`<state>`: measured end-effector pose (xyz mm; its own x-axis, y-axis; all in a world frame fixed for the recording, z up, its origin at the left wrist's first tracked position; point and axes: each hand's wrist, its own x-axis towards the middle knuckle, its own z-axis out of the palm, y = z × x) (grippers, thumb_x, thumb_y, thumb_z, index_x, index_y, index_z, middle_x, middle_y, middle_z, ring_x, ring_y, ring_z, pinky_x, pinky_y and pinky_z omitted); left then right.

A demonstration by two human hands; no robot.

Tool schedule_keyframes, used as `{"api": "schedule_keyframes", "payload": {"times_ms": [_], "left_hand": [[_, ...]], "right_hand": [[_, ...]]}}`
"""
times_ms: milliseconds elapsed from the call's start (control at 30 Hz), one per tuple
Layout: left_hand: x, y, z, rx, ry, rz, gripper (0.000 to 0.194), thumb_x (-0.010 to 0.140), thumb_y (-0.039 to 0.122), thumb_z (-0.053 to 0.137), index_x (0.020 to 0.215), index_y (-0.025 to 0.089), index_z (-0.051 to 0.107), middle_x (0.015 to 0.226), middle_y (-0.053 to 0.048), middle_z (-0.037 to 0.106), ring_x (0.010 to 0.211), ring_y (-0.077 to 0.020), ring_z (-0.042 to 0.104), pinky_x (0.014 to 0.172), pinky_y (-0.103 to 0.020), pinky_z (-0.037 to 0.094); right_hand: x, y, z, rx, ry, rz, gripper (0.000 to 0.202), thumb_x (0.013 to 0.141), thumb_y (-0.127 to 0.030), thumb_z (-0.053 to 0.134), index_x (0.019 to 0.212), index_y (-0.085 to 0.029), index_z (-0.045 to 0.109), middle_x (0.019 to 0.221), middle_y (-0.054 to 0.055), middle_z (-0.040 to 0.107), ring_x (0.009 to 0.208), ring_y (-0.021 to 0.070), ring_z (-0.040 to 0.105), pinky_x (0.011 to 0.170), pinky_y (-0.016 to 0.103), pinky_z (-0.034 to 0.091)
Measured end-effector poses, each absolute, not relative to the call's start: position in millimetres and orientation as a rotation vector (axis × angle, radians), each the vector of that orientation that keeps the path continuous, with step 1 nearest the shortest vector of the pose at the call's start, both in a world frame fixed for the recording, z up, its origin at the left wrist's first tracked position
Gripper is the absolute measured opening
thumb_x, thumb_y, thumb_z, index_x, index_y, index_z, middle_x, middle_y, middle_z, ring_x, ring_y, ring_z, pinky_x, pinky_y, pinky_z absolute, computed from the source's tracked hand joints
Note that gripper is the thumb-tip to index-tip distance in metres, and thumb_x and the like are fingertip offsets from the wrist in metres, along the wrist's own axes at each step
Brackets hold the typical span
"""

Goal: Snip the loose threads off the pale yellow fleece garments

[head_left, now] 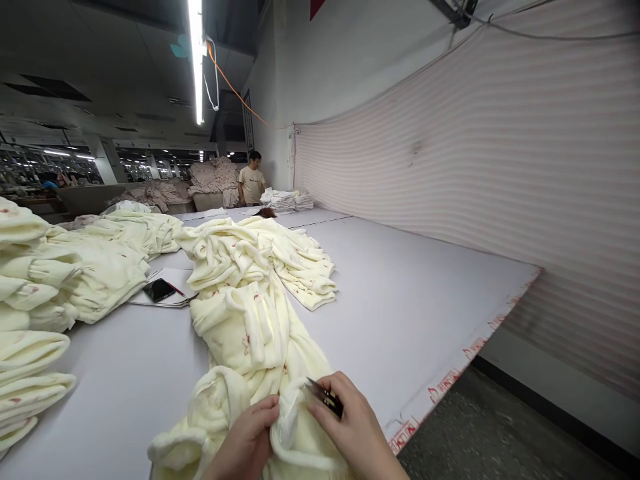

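A pale yellow fleece garment (pixel 250 333) lies in a long heap down the middle of a grey work table (pixel 410 293). My left hand (pixel 247 440) pinches a folded edge of that garment at the bottom of the view. Just to the right, my right hand (pixel 353 427) holds a small dark thread snips (pixel 324 397), its tip pointing left at the fabric edge between my hands.
Stacks of the same cream garments (pixel 30 293) fill the table's left side. A black phone (pixel 159 289) and a red pen lie on papers. A striped fabric wall (pixel 500 167) runs along the right. A person in a beige shirt (pixel 251 180) stands far back.
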<state>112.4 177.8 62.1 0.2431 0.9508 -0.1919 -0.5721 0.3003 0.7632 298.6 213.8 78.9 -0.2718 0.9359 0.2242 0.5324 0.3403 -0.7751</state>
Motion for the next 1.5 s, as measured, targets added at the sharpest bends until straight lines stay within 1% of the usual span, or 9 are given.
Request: {"api": "schedule_keyframes", "payload": {"times_ms": [133, 300, 500, 600, 800, 1000, 1167, 1367, 1500], "left_hand": [[113, 178, 62, 0.586, 0.642, 1.12, 0.022, 0.086, 0.013, 0.052, 0.095, 0.015, 0.073, 0.088, -0.007, 0.073, 0.099, -0.0203, 0.062, 0.093, -0.03, 0.042], [112, 178, 61, 0.576, 0.576, 1.112, 0.027, 0.087, 0.011, 0.049, 0.098, 0.016, 0.073, 0.09, -0.008, 0.073, 0.102, -0.0208, 0.062, 0.096, -0.032, 0.04], [112, 176, 63, 0.566, 0.579, 1.136, 0.027, 0.089, 0.013, 0.048, 0.094, 0.016, 0.074, 0.093, -0.009, 0.073, 0.105, -0.0214, 0.061, 0.098, -0.033, 0.039], [113, 174, 64, 0.567, 0.59, 1.119, 0.025, 0.09, 0.016, 0.049, 0.097, 0.016, 0.073, 0.097, -0.01, 0.073, 0.107, -0.0215, 0.061, 0.098, -0.033, 0.04], [112, 172, 73, 0.621, 0.62, 1.087, 0.025, 0.084, 0.008, 0.056, 0.103, 0.015, 0.071, 0.096, -0.01, 0.073, 0.103, -0.0209, 0.064, 0.096, -0.032, 0.042], [113, 171, 70, 0.559, 0.668, 1.119, 0.026, 0.078, 0.008, 0.065, 0.101, 0.017, 0.071, 0.091, -0.008, 0.074, 0.097, -0.0217, 0.066, 0.091, -0.032, 0.047], [114, 171, 66, 0.534, 0.684, 1.118, 0.024, 0.078, 0.007, 0.063, 0.1, 0.016, 0.069, 0.092, -0.008, 0.074, 0.098, -0.022, 0.066, 0.09, -0.033, 0.049], [92, 187, 70, 0.603, 0.836, 1.289, 0.023, 0.086, 0.019, 0.057, 0.108, 0.02, 0.058, 0.107, -0.007, 0.067, 0.102, -0.0193, 0.062, 0.088, -0.032, 0.049], [80, 198, 68, 0.689, 0.974, 1.32, 0.024, 0.085, 0.027, 0.06, 0.108, 0.024, 0.052, 0.103, -0.004, 0.065, 0.095, -0.0182, 0.062, 0.083, -0.032, 0.049]], "right_hand": [[300, 196, 76, -1.147, -2.052, 0.691, 0.021, 0.085, -0.027, 0.056, 0.105, -0.026, 0.064, 0.097, 0.003, 0.065, 0.089, 0.0205, 0.064, 0.075, 0.029, 0.05], [292, 189, 67, -1.188, -2.142, 0.435, 0.021, 0.087, -0.028, 0.051, 0.101, -0.027, 0.067, 0.092, 0.004, 0.066, 0.08, 0.0221, 0.066, 0.066, 0.03, 0.051], [294, 193, 66, -1.218, -1.956, 0.625, 0.017, 0.086, -0.028, 0.055, 0.098, -0.029, 0.067, 0.091, 0.001, 0.067, 0.083, 0.0192, 0.065, 0.07, 0.027, 0.049], [295, 195, 69, -1.228, -1.898, 0.668, 0.02, 0.089, -0.031, 0.05, 0.095, -0.027, 0.068, 0.091, 0.002, 0.067, 0.085, 0.0201, 0.065, 0.073, 0.029, 0.049], [290, 193, 74, -1.1, -1.827, 0.787, 0.022, 0.086, -0.032, 0.056, 0.104, -0.025, 0.065, 0.097, 0.004, 0.068, 0.092, 0.0206, 0.063, 0.081, 0.03, 0.049], [289, 186, 70, -1.194, -2.016, 0.545, 0.017, 0.087, -0.027, 0.052, 0.099, -0.027, 0.065, 0.091, 0.003, 0.067, 0.082, 0.0214, 0.065, 0.068, 0.03, 0.049], [293, 183, 70, -1.173, -2.066, 0.655, 0.018, 0.086, -0.028, 0.055, 0.101, -0.026, 0.065, 0.093, 0.002, 0.068, 0.085, 0.0203, 0.065, 0.071, 0.028, 0.05], [315, 173, 69, -1.213, -1.962, 0.823, 0.021, 0.088, -0.035, 0.051, 0.097, -0.023, 0.065, 0.092, 0.005, 0.068, 0.085, 0.0215, 0.064, 0.075, 0.03, 0.049], [320, 149, 43, -1.346, -1.928, 0.98, 0.021, 0.076, -0.034, 0.062, 0.096, -0.028, 0.065, 0.082, -0.001, 0.07, 0.073, 0.0192, 0.064, 0.067, 0.025, 0.048]]}}
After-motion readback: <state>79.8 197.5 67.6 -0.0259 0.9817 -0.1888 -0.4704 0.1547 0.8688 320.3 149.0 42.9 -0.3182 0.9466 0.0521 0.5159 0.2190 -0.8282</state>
